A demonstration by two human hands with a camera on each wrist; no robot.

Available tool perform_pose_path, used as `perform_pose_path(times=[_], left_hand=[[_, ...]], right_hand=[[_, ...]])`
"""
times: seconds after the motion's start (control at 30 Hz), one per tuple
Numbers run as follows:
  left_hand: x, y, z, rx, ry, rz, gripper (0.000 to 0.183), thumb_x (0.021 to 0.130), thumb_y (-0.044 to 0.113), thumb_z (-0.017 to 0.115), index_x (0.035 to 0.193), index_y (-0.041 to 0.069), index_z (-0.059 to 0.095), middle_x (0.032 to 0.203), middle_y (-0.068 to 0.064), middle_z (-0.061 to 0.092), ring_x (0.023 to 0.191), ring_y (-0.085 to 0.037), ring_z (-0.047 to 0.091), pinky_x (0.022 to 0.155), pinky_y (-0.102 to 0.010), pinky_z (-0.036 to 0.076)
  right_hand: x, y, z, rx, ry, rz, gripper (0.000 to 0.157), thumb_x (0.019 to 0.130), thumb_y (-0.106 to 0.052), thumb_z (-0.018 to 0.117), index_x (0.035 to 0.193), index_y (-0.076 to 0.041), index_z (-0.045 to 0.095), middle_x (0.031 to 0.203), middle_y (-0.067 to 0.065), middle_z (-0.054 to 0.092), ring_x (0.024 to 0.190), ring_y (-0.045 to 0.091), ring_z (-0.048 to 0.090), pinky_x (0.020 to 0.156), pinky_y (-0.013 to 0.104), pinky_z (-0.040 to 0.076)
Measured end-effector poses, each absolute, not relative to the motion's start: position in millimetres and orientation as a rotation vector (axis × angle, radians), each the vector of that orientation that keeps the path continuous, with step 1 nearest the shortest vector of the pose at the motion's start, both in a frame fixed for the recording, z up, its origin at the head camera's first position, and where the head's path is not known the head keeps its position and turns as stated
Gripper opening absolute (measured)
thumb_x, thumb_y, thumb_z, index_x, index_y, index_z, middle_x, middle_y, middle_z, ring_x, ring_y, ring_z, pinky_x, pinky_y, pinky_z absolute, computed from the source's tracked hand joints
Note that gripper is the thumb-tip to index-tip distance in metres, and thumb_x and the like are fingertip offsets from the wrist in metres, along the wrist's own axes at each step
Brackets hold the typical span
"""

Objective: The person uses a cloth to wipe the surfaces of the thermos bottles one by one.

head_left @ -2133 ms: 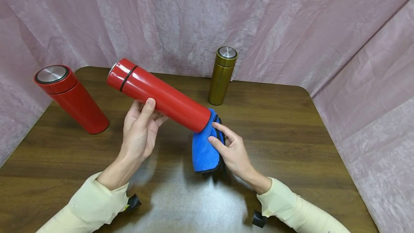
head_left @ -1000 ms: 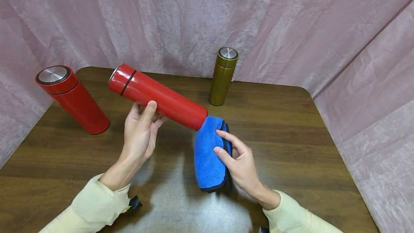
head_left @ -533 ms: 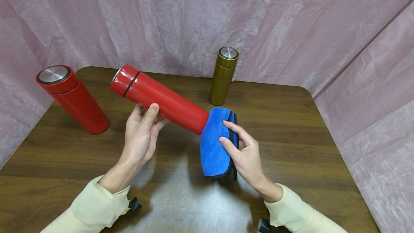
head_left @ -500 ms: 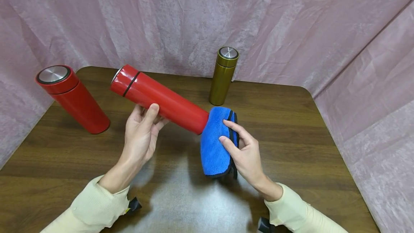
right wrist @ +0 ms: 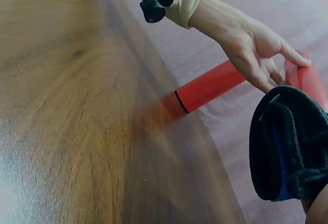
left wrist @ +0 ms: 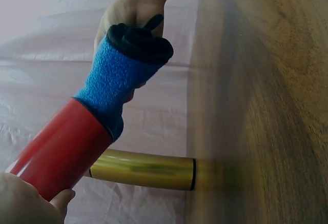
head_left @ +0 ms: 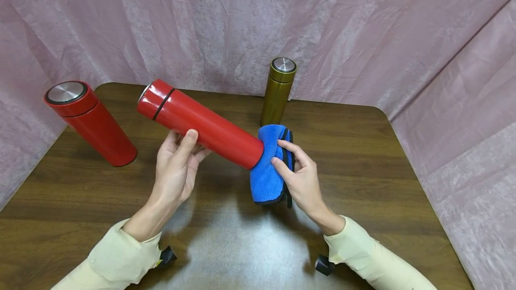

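Observation:
My left hand grips a red thermos flask around its middle, well above the table. The flask lies tilted, its lidded end up to the left and its base down to the right. A folded blue cloth with black edging presses against that base. My right hand pinches the cloth, thumb on the near face and the other fingers partly behind it. In the left wrist view the cloth touches the flask's end. The right wrist view shows the cloth's dark rolled edge close up.
Another red thermos flask stands upright on the table's left side. A smaller gold flask stands at the back, its foot partly hidden by the cloth. The brown wooden table ends at a pink curtain.
The cloth in my right hand first shifted down and right, then rose back up and slightly left across the flask's base. My left hand and the flask moved only slightly.

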State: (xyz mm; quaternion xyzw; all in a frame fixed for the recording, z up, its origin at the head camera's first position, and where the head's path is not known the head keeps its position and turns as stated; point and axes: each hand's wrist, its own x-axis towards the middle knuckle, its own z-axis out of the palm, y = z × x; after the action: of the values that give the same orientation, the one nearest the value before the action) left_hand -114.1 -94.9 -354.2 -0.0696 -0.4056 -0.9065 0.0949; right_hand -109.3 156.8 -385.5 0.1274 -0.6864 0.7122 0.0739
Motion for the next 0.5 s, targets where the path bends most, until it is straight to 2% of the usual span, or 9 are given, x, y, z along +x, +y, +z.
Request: perform_pose_path(times=[0.2,0.37,0.5], left_hand=[[-114,-95,-353,-0.221,-1.199,-2.677,0.029,0.104,0.008,0.063,0.132,0.007,0.054,0.126,-0.009,0.061,0.105,-0.022,0.068,0.094,-0.039,0.058],[-115,-96,-354,-0.233,-1.169,-2.686,0.031,0.102,0.008,0.065,0.131,0.006,0.054,0.125,-0.009,0.062,0.104,-0.022,0.068,0.093,-0.038,0.058],[-115,-95,-355,-0.237,-1.159,-2.689,0.032,0.102,0.008,0.066,0.131,0.006,0.053,0.124,-0.010,0.062,0.103,-0.022,0.069,0.093,-0.038,0.058]], right_hand=[[-114,149,-389,0.336,-2.041,2.243,0.040,0.096,0.005,0.068,0.136,0.003,0.060,0.126,0.022,0.063,0.105,0.024,0.069,0.088,0.039,0.061],[-114,146,-393,0.280,-2.084,2.318,0.041,0.098,0.004,0.066,0.138,0.002,0.058,0.123,0.025,0.064,0.103,0.023,0.069,0.087,0.038,0.062],[-111,144,-395,0.245,-2.141,2.325,0.042,0.099,0.001,0.066,0.141,0.001,0.057,0.127,0.024,0.065,0.107,0.024,0.069,0.088,0.037,0.061]])
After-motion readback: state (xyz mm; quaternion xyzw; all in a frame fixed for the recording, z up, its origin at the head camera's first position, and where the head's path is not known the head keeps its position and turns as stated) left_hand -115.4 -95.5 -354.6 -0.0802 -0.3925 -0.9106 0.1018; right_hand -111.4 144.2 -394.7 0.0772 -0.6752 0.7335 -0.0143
